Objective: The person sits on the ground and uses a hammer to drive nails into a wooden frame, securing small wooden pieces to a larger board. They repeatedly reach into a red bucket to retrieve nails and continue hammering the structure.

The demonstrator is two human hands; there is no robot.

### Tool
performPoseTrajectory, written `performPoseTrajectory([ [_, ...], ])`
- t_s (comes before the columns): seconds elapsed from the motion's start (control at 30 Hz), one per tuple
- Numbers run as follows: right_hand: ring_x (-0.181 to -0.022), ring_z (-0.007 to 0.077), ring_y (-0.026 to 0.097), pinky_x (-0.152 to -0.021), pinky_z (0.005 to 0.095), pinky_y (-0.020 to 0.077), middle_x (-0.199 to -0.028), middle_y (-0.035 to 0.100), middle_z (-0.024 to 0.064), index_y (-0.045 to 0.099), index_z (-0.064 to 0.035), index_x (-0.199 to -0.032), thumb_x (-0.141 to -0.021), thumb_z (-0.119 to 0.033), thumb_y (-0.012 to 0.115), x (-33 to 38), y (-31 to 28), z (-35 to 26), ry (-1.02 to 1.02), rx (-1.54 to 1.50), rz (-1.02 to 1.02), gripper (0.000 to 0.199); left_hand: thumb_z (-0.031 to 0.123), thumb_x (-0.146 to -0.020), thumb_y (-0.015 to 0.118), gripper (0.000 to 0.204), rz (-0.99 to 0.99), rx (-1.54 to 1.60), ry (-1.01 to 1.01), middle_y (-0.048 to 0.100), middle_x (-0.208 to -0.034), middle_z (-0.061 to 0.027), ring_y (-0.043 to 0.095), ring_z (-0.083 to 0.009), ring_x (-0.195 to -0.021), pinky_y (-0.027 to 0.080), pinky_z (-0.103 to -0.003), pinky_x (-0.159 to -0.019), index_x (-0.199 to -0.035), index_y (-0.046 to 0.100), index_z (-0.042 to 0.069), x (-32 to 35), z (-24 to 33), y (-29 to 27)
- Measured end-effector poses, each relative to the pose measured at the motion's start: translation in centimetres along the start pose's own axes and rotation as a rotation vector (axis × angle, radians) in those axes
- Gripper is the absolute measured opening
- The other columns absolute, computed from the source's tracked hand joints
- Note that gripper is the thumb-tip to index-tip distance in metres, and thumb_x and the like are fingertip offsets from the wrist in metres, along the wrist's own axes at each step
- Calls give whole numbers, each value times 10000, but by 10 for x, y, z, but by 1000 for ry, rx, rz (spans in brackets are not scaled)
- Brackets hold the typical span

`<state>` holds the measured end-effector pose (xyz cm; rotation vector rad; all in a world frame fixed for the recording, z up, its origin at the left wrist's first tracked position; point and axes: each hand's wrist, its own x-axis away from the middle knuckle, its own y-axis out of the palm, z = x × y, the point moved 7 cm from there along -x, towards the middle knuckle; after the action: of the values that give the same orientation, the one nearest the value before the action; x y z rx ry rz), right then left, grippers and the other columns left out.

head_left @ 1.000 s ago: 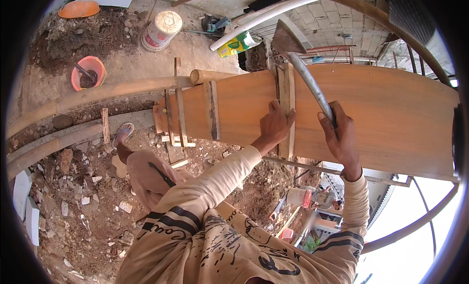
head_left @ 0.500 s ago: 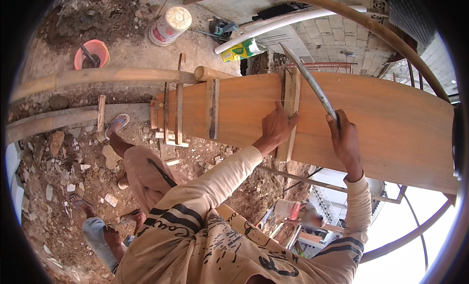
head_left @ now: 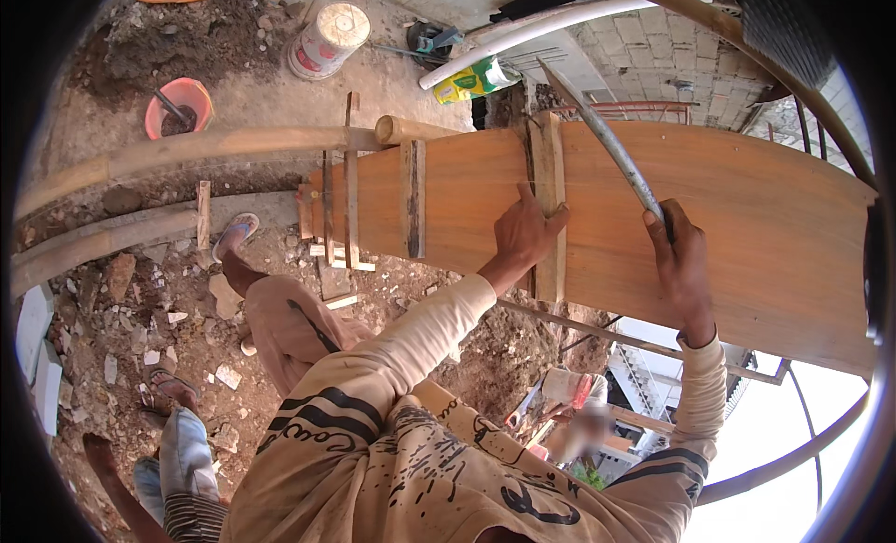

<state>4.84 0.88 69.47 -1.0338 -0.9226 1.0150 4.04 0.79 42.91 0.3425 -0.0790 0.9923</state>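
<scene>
Tool [head_left: 611,145] in the head view was clamped in the right hand [head_left: 682,258], its shaft slanting up and left over an orange panel [head_left: 765,225], its far end nearly edge-on. The left hand [head_left: 523,233] lay on a batten [head_left: 552,151] crossing the panel, thumb on the wood; whether it gripped, I could not tell. Past a pole [head_left: 233,145] stood a red bucket [head_left: 197,97] and a white pail [head_left: 322,53].

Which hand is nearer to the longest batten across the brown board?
Left: the left hand is on the batten; the right hand is right of it, gripping a metal handle.
</scene>
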Motion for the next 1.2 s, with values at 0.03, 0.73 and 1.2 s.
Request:
performPoseTrajectory([
  [0.03, -486, 281, 429, -507, 424, 359, -573, 454, 138, 572, -16, -971, -1060, -244, 603, -1, -2, -1, -5, 30, -3, 247, 519, -922, 643, 782, -23, 1, -25, 719, -902, -268, 727, -439, -829, 566, -534, -738, -1310, 415, -121, 0, 0, 0],
  [0.73, -513, 348, 473, -536, 455, 386, -604, 499, 149, 553, -8, -934, -1075, -306, 561, -5, 16, -2, 25, -122, -259, 330, 538, -864, 699, 943, 39, 50, -31, 720, -900, -224, 722, -405, -892, 566, -514, -802, -1456, 365, -117, 0, -26, -9],
  [1.2, -572, 406, 557, -534, 492, 386, -643, 546, 191, 528, -38, -1000, -1065, -189, 567, -19, 5, -19, -154, 261, -101, 169, 487, -815, 741, 994, 72, 56, -11, 709, -929, -259, 717, -417, -858, 566, -531, -757, -1483, 336, -128, -8, -30, -14],
])
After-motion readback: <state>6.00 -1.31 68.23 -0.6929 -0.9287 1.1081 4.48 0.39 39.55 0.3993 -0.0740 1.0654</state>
